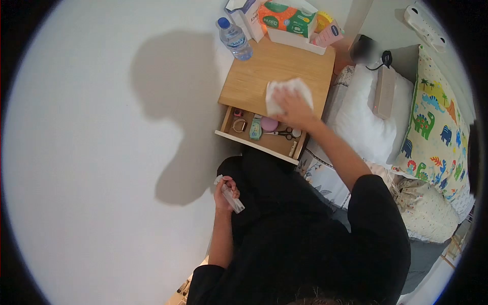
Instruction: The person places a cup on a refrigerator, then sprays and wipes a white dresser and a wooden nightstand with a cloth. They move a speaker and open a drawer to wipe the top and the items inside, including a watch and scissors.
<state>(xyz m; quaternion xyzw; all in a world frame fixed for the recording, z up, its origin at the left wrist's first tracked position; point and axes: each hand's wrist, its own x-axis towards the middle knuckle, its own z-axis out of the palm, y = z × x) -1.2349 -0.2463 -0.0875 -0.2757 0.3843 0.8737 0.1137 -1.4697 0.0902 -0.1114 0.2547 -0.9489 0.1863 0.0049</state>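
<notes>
My left hand [226,194] is wrapped round a small clear spray bottle [233,201] with a white nozzle, near my left thigh. Flat on the wooden top of the bedside cabinet [264,66], a folded white tissue [274,104] lies under my right hand [293,108], which presses on it. That hand is a little blurred. Just below it, the drawer [256,145] is pulled out. It holds scissors [287,133], a pink round item [269,123], a small green and white packet [255,129] and a watch-like band [240,125].
A water bottle [237,43] stands at the cabinet's back left corner. Behind are a tissue pack [287,19], a white tray [297,40] and a pink tube [328,34]. The bed on the right carries a white pillow [358,112] and a dinosaur-print pillow [434,122].
</notes>
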